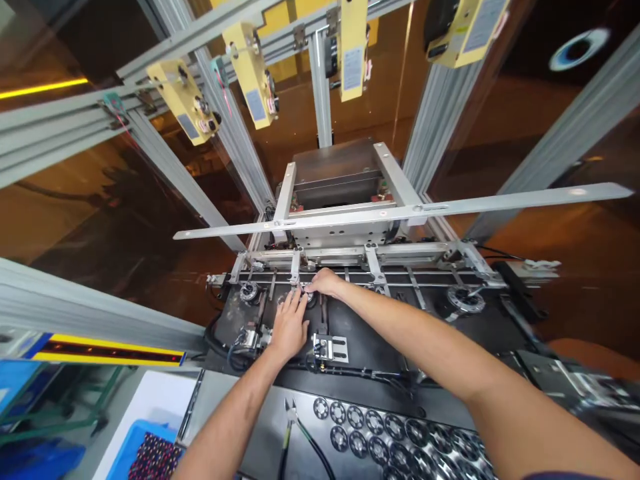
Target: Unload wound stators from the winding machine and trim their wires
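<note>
Both of my hands reach to the back of the black machine bed [370, 333]. My left hand [290, 328] lies with its fingers stretched forward, their tips at a fixture below the metal crossbar. Beside it, my right hand [326, 283] comes in from the right with its fingers bent down and pressed together. A round metal part [311, 300] shows partly beneath the right fingers; whatever they pinch is hidden. Another ring-shaped part [249, 292] sits on a fixture to the left, and a larger ring [466, 300] sits at the right.
Diagonal cutters [291, 417] lie on the grey front ledge beside rows of several round slotted parts [375, 421]. A long metal bar [345, 217] spans above the hands. Small clamp blocks [330, 348] stand on the bed. A blue bin [131, 443] is at lower left.
</note>
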Demonstrator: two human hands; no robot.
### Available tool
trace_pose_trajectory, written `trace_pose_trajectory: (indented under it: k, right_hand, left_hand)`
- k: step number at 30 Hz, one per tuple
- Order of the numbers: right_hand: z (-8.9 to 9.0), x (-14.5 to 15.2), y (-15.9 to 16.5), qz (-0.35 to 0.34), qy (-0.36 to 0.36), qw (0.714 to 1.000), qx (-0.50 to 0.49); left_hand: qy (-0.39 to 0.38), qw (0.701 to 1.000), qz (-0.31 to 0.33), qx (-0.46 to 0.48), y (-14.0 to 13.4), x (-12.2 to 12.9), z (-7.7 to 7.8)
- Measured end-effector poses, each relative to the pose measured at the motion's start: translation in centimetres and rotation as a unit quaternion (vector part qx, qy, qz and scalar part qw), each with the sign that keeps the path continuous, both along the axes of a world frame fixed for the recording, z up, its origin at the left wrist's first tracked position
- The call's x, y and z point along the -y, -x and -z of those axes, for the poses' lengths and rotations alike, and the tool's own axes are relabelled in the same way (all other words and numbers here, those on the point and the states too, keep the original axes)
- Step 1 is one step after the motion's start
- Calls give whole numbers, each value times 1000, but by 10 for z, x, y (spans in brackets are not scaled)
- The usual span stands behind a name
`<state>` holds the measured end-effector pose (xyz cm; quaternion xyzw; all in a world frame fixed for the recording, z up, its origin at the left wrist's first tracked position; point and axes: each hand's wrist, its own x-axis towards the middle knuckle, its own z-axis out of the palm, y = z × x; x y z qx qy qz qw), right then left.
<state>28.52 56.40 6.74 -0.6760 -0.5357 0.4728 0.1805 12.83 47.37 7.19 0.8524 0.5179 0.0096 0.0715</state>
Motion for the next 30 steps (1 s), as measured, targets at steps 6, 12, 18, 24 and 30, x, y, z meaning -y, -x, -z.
trace_pose_trajectory:
  k: [6,12,18,24,30]
  right_hand:
    - [-17,2,5,-21,-23,999,9]
    - [-65,58,-38,-128,-76,987,58]
    - [-89,106,-150,-91,-95,974,183]
    - [-42,97,-160,-76,-70,972,212]
    - [-18,84,-160,-100,-33,981,162]
  left_hand:
    - [8,1000,0,-15,-1,2,-2]
    - [12,1000,-11,-16,-4,6,-14]
    - [19,1000,-23,-1,-5,6,-18]
    - [-10,999,-33,19,-9,12,-44]
    - [-40,997,2,58,-45,34,-76]
